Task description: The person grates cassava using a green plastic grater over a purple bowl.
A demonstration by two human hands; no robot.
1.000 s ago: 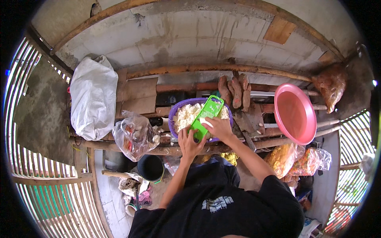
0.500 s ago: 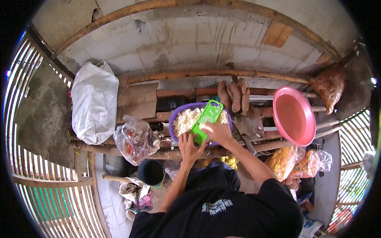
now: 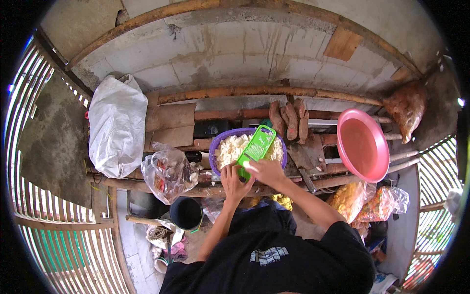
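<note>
A purple basin (image 3: 214,153) full of pale white slices stands on the wooden bench in front of me. A bright green hand slicer (image 3: 257,146) rests slanted across its near rim. My left hand (image 3: 234,181) grips the slicer's lower end at the basin's edge. My right hand (image 3: 264,170) presses a small pale piece against the slicer's lower face. Several brown tubers (image 3: 290,119) lie just behind the basin.
A large white sack (image 3: 116,129) and a clear plastic bag (image 3: 168,171) sit at the left. A pink basin (image 3: 363,145) leans at the right, above bags of orange snacks (image 3: 348,200). A black bucket (image 3: 186,213) stands below the bench. Slatted fences flank both sides.
My right hand has slid down the slicer toward me, from its middle to its lower end. The left hand has kept its hold.
</note>
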